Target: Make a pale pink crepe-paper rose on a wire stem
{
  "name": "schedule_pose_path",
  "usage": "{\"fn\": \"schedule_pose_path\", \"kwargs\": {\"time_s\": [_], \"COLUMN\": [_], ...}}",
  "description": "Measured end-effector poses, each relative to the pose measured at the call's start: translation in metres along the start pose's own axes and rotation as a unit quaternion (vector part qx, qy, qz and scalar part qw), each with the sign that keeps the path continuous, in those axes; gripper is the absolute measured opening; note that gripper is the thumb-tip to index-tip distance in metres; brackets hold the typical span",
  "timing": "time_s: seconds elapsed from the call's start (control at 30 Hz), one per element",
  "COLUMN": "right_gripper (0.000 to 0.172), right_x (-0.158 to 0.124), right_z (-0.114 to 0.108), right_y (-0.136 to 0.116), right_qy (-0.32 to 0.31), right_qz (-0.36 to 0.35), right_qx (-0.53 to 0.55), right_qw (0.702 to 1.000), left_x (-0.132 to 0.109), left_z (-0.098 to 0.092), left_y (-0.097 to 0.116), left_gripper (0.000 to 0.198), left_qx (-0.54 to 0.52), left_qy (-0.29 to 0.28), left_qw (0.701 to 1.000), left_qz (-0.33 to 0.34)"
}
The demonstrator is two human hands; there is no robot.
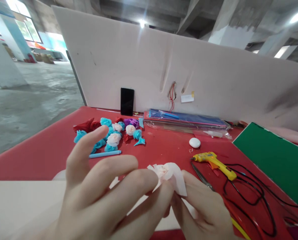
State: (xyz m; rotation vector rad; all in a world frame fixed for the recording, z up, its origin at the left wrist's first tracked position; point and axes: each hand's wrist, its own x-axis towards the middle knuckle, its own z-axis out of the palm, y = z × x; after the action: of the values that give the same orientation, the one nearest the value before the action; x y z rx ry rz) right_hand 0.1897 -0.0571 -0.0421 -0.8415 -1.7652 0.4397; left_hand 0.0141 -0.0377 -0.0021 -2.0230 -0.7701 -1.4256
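Between my two hands is a pale pink, nearly white paper rose (173,171), its strip curled around a rolled centre. My left hand (114,193) pinches it from the left, with one finger raised away from the rest. From the right, my right hand (201,206) grips the loose outer edge of the strip between thumb and fingers. The underside of the rose is hidden by my fingers. Below the hands lies a cream-coloured sheet or board (26,206). Beyond my left hand sits a pile of finished-looking paper roses (113,139) in blue, white, red and purple.
On the red tabletop (161,146), a yellow glue gun (214,163) with a black cable and scissors (201,175) lie at right. A white oval object (194,143), light-blue stick (105,154), green board (274,160), wrapped sheets (189,118) and propped phone (127,101) surround the work.
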Motion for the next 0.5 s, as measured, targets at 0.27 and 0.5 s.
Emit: {"fn": "schedule_pose_path", "kwargs": {"time_s": [0.27, 0.5], "right_gripper": [0.036, 0.035], "right_x": [0.0, 0.007], "right_z": [0.01, -0.001], "right_y": [0.005, -0.003], "right_qy": [0.034, -0.002], "right_qz": [-0.026, 0.003], "right_qx": [-0.043, -0.031], "right_qw": [0.998, 1.0], "left_x": [0.008, -0.003], "left_z": [0.005, -0.003], "left_y": [-0.002, -0.003], "left_gripper": [0.035, 0.02], "left_qx": [-0.012, -0.033], "left_qy": [0.002, -0.044], "left_qw": [0.999, 0.998], "left_qz": [0.041, 0.022]}}
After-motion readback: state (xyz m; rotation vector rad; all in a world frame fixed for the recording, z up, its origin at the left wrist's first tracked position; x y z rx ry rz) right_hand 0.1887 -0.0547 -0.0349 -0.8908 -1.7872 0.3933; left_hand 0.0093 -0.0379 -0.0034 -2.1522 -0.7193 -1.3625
